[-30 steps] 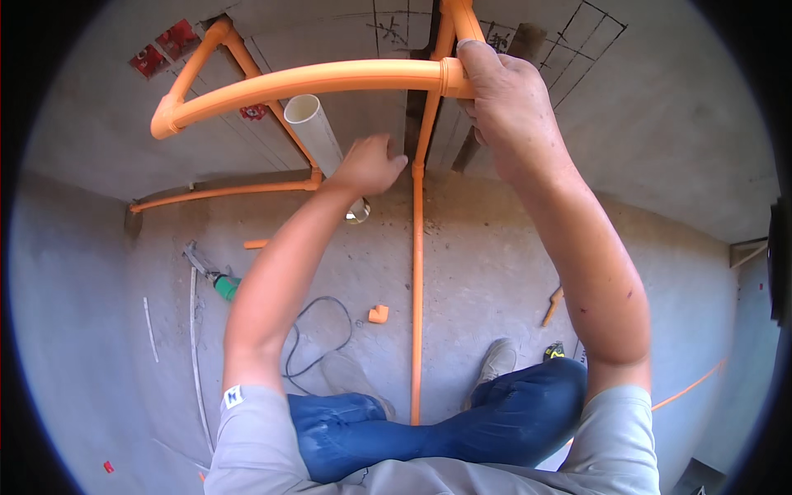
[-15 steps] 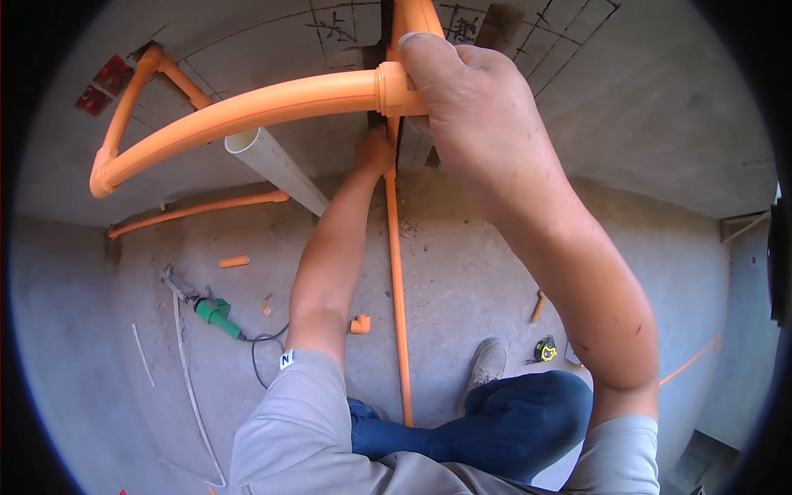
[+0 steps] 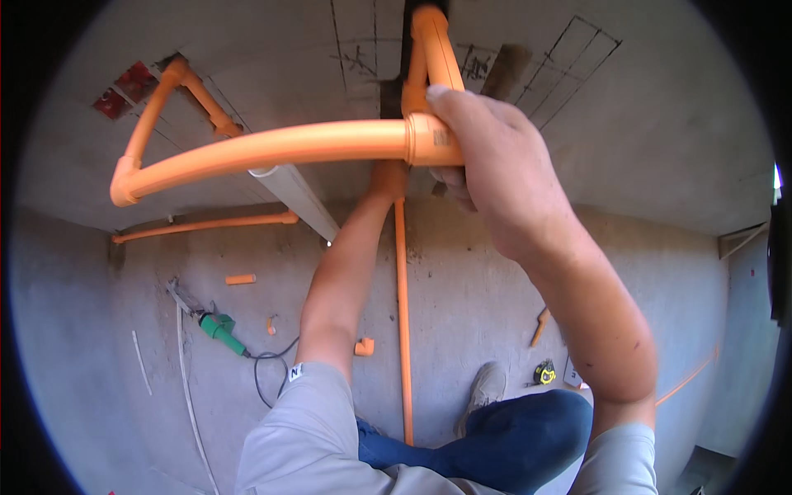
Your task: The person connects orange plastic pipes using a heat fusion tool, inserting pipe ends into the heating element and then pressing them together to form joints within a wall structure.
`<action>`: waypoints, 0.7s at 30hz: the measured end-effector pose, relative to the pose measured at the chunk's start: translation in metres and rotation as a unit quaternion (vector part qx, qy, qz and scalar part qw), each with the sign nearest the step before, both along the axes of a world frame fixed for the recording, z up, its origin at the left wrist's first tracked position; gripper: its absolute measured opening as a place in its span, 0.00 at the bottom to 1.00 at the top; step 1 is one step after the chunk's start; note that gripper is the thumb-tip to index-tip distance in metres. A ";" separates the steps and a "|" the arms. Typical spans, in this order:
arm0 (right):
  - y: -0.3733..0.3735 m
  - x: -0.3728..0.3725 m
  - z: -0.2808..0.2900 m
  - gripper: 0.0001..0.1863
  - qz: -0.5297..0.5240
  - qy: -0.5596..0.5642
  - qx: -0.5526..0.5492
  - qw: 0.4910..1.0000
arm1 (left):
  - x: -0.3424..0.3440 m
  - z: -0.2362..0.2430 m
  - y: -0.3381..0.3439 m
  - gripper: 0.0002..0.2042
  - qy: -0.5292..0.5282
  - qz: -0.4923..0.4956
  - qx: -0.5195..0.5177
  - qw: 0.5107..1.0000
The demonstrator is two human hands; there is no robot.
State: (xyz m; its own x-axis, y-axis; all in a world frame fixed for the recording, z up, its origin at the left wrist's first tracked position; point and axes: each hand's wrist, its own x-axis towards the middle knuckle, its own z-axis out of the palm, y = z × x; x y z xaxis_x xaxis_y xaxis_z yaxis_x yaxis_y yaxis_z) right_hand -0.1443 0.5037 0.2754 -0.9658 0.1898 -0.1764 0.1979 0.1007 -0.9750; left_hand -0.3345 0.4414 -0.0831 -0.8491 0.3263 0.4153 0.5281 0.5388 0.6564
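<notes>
My right hand (image 3: 503, 169) is closed around an orange elbow fitting (image 3: 431, 139), with its thumb along the top. From this fitting a long orange pipe (image 3: 280, 148) extends left to a corner elbow (image 3: 124, 183), and another orange pipe (image 3: 444, 62) rises toward a dark slot in the wall. My left hand (image 3: 389, 180) reaches beneath the long pipe, beside an upright orange pipe (image 3: 403, 313). The long pipe covers its fingers, so their grip cannot be seen.
A white pipe (image 3: 299, 198) slants behind my left forearm. On the floor lie a green power tool (image 3: 219, 330) with a cord, a loose orange elbow (image 3: 364, 346), a short orange pipe piece (image 3: 241, 279) and a tape measure (image 3: 544, 373). Red wall boxes (image 3: 136, 81) sit upper left.
The view has tilted upward, so the scene sits lower. My right hand and the orange pipework appear lower and farther right. The long pipe now hides more of my left hand.
</notes>
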 end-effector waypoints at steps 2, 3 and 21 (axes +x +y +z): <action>-0.003 -0.001 -0.003 0.16 -0.012 -0.002 -0.050 0.999 | 0.000 -0.001 -0.005 0.14 -0.033 -0.049 -0.007 0.998; -0.004 0.000 -0.003 0.16 -0.012 0.004 -0.047 0.999 | 0.003 0.001 -0.006 0.14 -0.026 -0.049 -0.005 0.998; 0.000 0.001 -0.004 0.20 0.004 0.023 -0.072 0.997 | 0.103 0.203 -0.279 0.17 -0.547 -0.250 0.102 0.792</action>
State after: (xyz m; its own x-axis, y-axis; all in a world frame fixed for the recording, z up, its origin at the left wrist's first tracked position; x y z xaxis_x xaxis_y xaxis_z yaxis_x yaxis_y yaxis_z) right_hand -0.1429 0.5034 0.2713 -0.9749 0.1574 -0.1577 0.1532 -0.0403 -0.9874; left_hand -0.2317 0.1625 0.1195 -0.5225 0.7567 -0.3929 -0.3040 0.2652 0.9150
